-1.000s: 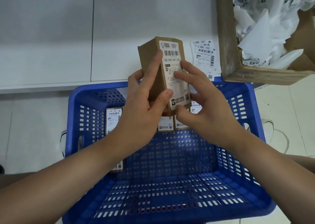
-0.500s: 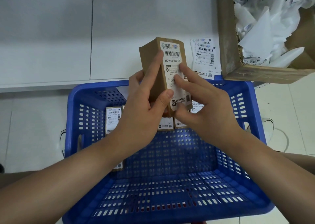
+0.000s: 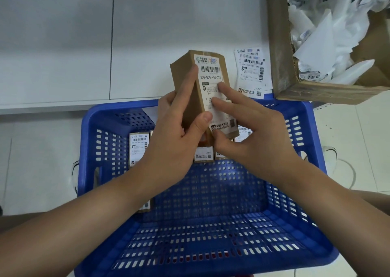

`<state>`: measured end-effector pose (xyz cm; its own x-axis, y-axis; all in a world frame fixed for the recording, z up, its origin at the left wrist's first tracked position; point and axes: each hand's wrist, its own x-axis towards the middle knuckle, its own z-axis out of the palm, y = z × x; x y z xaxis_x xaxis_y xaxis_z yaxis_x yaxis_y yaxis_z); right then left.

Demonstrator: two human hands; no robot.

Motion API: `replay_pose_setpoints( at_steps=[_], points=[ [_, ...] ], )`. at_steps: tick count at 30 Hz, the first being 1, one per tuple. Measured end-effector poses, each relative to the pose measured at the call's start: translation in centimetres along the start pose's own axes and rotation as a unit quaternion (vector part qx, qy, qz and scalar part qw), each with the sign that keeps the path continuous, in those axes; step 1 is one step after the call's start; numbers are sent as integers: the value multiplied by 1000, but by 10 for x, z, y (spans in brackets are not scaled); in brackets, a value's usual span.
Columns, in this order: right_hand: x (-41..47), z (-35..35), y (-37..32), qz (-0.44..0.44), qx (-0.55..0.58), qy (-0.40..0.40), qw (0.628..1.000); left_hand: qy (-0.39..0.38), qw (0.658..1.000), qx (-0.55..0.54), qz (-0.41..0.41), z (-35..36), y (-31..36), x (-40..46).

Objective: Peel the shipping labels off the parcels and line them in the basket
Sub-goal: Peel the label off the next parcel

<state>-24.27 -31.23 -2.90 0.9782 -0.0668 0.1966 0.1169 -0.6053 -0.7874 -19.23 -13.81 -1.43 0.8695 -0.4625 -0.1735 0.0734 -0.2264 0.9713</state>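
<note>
Left hand [image 3: 175,141] grips the cardboard parcel [image 3: 190,91] upright; right hand [image 3: 251,133], fingers extended, presses its shipping label [image 3: 213,95]. Best start: lift the label's 5 o'clock corner, peel slowly.

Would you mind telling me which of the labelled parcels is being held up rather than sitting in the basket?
The tall brown parcel gripped by the left hand above the blue basket; the other parcels stand in the basket.
</note>
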Motion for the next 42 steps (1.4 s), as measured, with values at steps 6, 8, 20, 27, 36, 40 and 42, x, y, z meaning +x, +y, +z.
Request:
replay_pose_setpoints(
  at_steps=[6,8,20,27,36,40,42],
  points=[
    [7,-12,0,29,14,-37,999,20,1000,-16,-7,-3,1,5],
    [6,-9,0,-26,-42,-26,998,29,999,-12,-8,-3,0,7],
    [1,1,-11,-1,16,-49,999,33,999,-12,-1,-1,2,7],
    [1,-2,-16,25,31,-59,997,-14,999,-50,-12,-5,3,7],
    [0,-12,-11,56,57,-108,991,-65,992,-71,-78,-6,-2,0],
    [1,-14,-12,82,69,-104,989,-60,993,-50,-85,-8,2,1],
    [3,-16,-12,95,75,-97,988,-51,994,-44,-84,-9,3,2]
  ],
)
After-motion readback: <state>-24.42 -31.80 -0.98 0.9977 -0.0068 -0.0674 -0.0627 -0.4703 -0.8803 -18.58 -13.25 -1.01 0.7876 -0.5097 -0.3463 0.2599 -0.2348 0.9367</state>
